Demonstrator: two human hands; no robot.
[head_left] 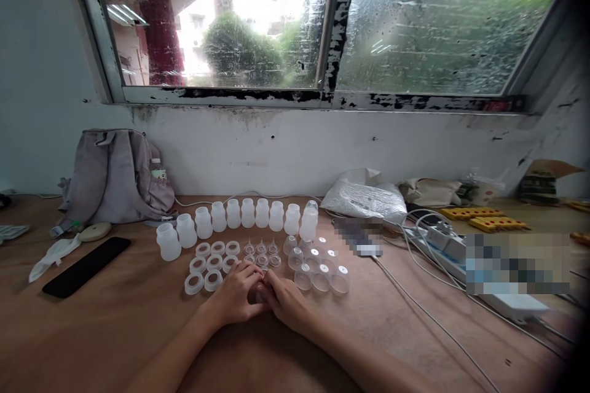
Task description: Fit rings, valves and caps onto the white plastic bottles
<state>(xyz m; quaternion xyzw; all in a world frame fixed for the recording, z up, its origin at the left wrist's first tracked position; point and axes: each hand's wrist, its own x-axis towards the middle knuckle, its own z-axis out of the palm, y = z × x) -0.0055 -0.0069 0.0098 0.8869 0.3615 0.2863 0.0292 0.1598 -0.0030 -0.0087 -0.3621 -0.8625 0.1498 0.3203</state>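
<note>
My left hand (237, 295) and my right hand (284, 299) meet at the near side of the small parts, fingers curled together around something I cannot make out. White translucent bottles (233, 215) stand in an arc behind; the rightmost bottle (308, 224) has a clear cap on top. White rings (214, 261) lie in rows by my left hand. Clear nipple-shaped pieces (262, 250) sit just beyond my fingers, partly hidden by them. Several clear domed caps (321, 276) are grouped to the right of my right hand.
On the left are a black phone (86, 267), a round beige case (94, 231) and a grey backpack (115, 178). A silvery bag (366, 196), white cables, a power strip (511, 304) and yellow trays (498, 223) lie at the right. A window is above.
</note>
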